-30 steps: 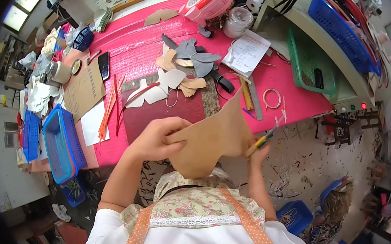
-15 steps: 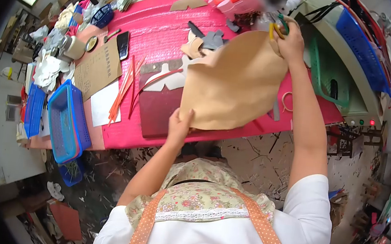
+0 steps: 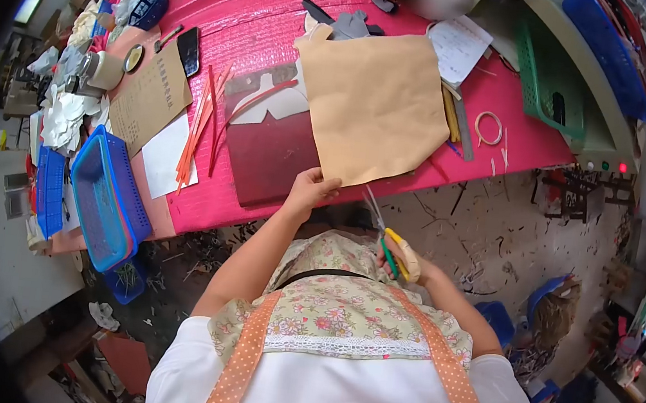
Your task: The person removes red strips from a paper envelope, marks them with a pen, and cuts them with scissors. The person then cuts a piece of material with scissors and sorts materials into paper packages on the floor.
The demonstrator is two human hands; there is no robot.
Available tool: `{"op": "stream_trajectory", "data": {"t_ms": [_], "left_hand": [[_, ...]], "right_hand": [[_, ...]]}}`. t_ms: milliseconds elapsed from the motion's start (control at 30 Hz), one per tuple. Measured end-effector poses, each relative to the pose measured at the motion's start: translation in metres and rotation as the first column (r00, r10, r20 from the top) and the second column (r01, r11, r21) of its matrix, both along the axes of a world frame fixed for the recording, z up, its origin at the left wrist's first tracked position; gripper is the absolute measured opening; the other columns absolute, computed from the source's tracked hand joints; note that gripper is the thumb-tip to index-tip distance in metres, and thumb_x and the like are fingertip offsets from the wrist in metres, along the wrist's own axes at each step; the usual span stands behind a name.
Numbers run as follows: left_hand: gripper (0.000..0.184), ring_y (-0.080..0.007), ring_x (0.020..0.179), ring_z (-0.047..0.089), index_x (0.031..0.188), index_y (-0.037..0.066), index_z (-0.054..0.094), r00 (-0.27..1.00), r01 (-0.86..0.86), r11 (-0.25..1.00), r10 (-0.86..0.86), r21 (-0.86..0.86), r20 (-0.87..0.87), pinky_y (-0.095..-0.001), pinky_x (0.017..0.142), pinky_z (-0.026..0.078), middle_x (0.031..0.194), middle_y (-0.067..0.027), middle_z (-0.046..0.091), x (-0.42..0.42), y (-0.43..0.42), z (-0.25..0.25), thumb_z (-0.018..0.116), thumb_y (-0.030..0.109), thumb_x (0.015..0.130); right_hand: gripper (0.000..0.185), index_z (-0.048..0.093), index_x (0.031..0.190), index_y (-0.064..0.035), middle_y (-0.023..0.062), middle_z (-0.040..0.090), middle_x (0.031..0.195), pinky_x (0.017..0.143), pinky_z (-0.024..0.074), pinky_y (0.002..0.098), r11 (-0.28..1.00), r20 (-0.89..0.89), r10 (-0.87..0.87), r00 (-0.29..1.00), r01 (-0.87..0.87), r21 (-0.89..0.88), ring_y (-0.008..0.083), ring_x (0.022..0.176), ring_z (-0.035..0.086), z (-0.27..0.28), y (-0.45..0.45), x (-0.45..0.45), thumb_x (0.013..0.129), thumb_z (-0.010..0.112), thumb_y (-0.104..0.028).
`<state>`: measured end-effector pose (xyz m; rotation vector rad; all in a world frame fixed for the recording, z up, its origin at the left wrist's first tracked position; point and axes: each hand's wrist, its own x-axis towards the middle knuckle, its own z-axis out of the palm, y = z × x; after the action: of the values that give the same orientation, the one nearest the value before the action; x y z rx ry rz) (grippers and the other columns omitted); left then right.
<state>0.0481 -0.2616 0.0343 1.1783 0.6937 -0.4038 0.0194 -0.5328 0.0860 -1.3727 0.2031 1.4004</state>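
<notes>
A large tan sheet [image 3: 376, 105], paper or thin leather, lies mostly flat on the pink-covered table [image 3: 270, 31]. My left hand [image 3: 313, 191] pinches its near left corner at the table edge. In front of my apron, my right hand [image 3: 417, 263] grips scissors [image 3: 380, 225] with one yellow and one green handle. Their blades point up toward the sheet's near edge and look slightly apart; whether they touch the sheet I cannot tell. Partly covered by the sheet are a dark red board [image 3: 272, 161] and a white cut-out piece [image 3: 286, 105].
Red strips [image 3: 203, 130], a brown envelope [image 3: 153, 97] and a phone [image 3: 188, 51] lie on the left. Blue baskets [image 3: 106, 202] stand at the left edge. Farther right are a tape ring [image 3: 489, 129], a written sheet [image 3: 459, 47] and a green basket [image 3: 544, 83]. Scraps litter the floor.
The tan sheet has gone from lifted and curved to mostly flat on the table. My right hand, with the scissors, has come from the far right down to near my waist.
</notes>
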Motion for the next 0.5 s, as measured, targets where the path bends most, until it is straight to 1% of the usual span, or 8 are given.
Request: {"op": "stream_trajectory", "data": {"t_ms": [33, 133, 167, 200, 267, 400, 467, 500], "left_hand": [[0.018, -0.0088, 0.066, 0.061, 0.095, 0.003, 0.063, 0.999, 0.037, 0.999, -0.037, -0.007, 0.004, -0.0217, 0.059, 0.05, 0.08, -0.003, 0.065, 0.001, 0.002, 0.002, 0.07, 0.013, 0.082], [0.018, -0.0087, 0.067, 0.061, 0.093, 0.003, 0.064, 0.995, 0.095, 0.995, -0.095, -0.023, 0.012, -0.0219, 0.06, 0.05, 0.079, -0.0032, 0.065, 0.0, 0.004, 0.004, 0.071, 0.015, 0.082], [0.018, -0.0086, 0.067, 0.061, 0.092, 0.003, 0.064, 0.994, 0.111, 0.993, -0.111, -0.029, 0.02, -0.0221, 0.061, 0.05, 0.079, -0.0032, 0.066, -0.001, 0.006, 0.005, 0.071, 0.016, 0.083], [0.018, -0.0086, 0.067, 0.061, 0.092, 0.003, 0.064, 0.993, 0.114, 0.993, -0.114, -0.027, 0.019, -0.0221, 0.061, 0.05, 0.079, -0.0032, 0.066, -0.003, 0.007, 0.007, 0.071, 0.016, 0.083], [0.018, -0.0086, 0.068, 0.061, 0.091, 0.003, 0.064, 0.989, 0.15, 0.987, -0.15, -0.052, 0.002, -0.0225, 0.061, 0.051, 0.079, -0.003, 0.066, -0.005, 0.004, 0.011, 0.071, 0.017, 0.084], [0.016, -0.0069, 0.068, 0.06, 0.089, 0.004, 0.064, 0.992, 0.126, 0.989, -0.128, -0.081, -0.017, -0.0202, 0.06, 0.049, 0.077, -0.0014, 0.064, -0.007, -0.002, 0.017, 0.071, 0.017, 0.084], [0.017, -0.0069, 0.068, 0.06, 0.091, 0.004, 0.064, 0.993, 0.116, 0.99, -0.117, -0.085, -0.003, -0.0201, 0.061, 0.05, 0.079, -0.0016, 0.065, -0.009, -0.001, 0.019, 0.071, 0.018, 0.084], [0.017, -0.0069, 0.068, 0.06, 0.091, 0.004, 0.064, 0.994, 0.111, 0.99, -0.112, -0.085, -0.002, -0.0201, 0.061, 0.05, 0.079, -0.0016, 0.065, -0.01, -0.001, 0.019, 0.071, 0.018, 0.084]], "right_hand": [[0.051, 0.048, 0.088, -0.0113, -0.0003, 0.05, 0.073, 0.05, 0.0407, 0.022, 0.999, -0.091, -0.035, 0.995, 0.038, 0.028, 0.0052, 0.056, 0.044, -0.001, 0.005, -0.007, 0.091, 0.042, -0.061], [0.052, 0.047, 0.086, -0.0108, 0.0006, 0.05, 0.074, 0.051, 0.0418, 0.0223, 0.993, -0.111, -0.094, 0.989, 0.101, 0.061, 0.0059, 0.055, 0.045, -0.008, 0.028, -0.009, 0.092, 0.04, -0.062], [0.053, 0.047, 0.086, -0.0106, 0.0004, 0.049, 0.074, 0.052, 0.0427, 0.0225, 0.984, -0.125, -0.122, 0.985, 0.137, 0.113, 0.0062, 0.055, 0.045, -0.011, 0.033, -0.007, 0.09, 0.041, -0.063], [0.053, 0.047, 0.086, -0.0106, 0.0004, 0.049, 0.074, 0.052, 0.0427, 0.0225, 0.983, -0.126, -0.125, 0.984, 0.14, 0.116, 0.0062, 0.055, 0.045, -0.011, 0.04, -0.005, 0.09, 0.041, -0.063], [0.056, 0.047, 0.084, -0.0106, 0.0004, 0.049, 0.074, 0.052, 0.0426, 0.0227, 0.986, -0.059, -0.151, 0.987, 0.155, 0.061, 0.0067, 0.055, 0.045, -0.008, 0.052, -0.003, 0.09, 0.04, -0.066], [0.055, 0.047, 0.084, -0.0105, 0.0002, 0.048, 0.074, 0.052, 0.0421, 0.0226, 0.985, -0.008, -0.154, 0.988, 0.154, 0.082, 0.0072, 0.053, 0.045, -0.002, 0.065, -0.005, 0.088, 0.043, -0.065], [0.053, 0.047, 0.084, -0.0102, -0.0002, 0.047, 0.074, 0.052, 0.0417, 0.0223, 0.994, 0.071, -0.106, 0.992, 0.107, -0.018, 0.0073, 0.052, 0.044, 0.0, 0.07, -0.006, 0.086, 0.048, -0.063], [0.053, 0.047, 0.084, -0.0102, -0.0002, 0.047, 0.074, 0.052, 0.0417, 0.0223, 0.995, 0.072, -0.101, 0.992, 0.103, -0.018, 0.0073, 0.052, 0.044, 0.0, 0.071, -0.007, 0.086, 0.048, -0.063]]}}
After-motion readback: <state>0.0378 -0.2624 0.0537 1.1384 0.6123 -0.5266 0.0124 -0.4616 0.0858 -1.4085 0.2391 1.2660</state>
